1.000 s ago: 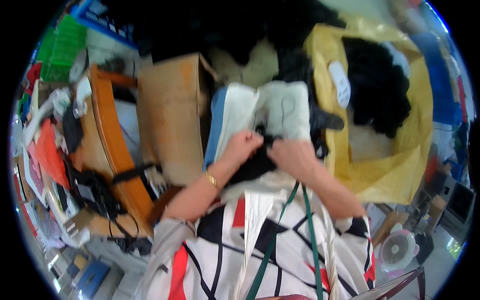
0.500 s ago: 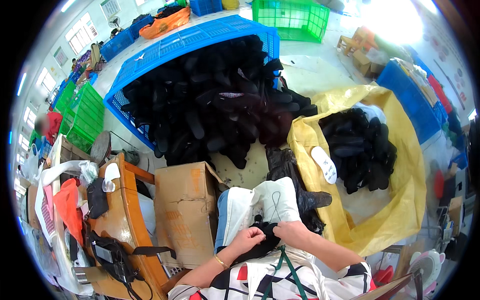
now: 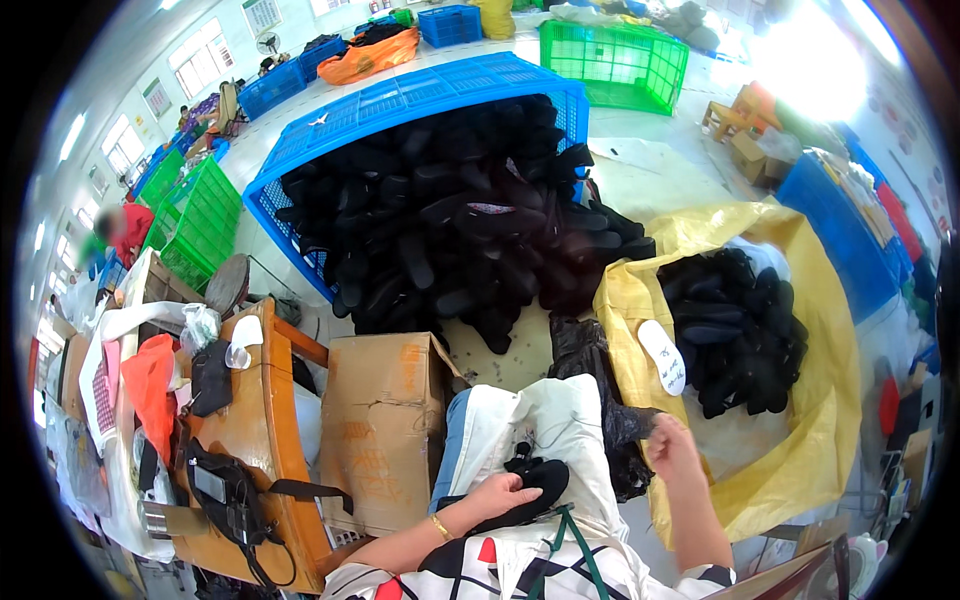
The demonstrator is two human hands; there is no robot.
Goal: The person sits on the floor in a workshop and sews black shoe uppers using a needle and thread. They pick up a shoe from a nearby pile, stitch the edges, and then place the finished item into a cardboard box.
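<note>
Locate the black shoe [image 3: 545,484]: it lies across your lap on the white cloth [image 3: 577,412], its rounded end to the right of your left hand [image 3: 502,493]. The left thumb presses on the upper face; the fingers beneath are hidden. Treat this as a pinch on the shoe near its rounded end.

Your right hand [image 3: 673,448] is raised, well apart from the shoe, in front of the black plastic [image 3: 629,472] and beside the yellow bag [image 3: 835,450]. Its fingers are curled inward. Whether they pinch anything cannot be told, nor whether they touch the plastic.

Brace the shoe against your lap and press with the left thumb firmly enough to prevent twisting; the shoe looks soft and likely to fold. Leave clearance between the right hand and the plastic, which could snag. Hold the green cord [image 3: 590,558] clear of the shoe. Check the small dark item [image 3: 522,449] just beyond the shoe; its kind is not clear. Avoid pressing the shoe onto it.
</note>
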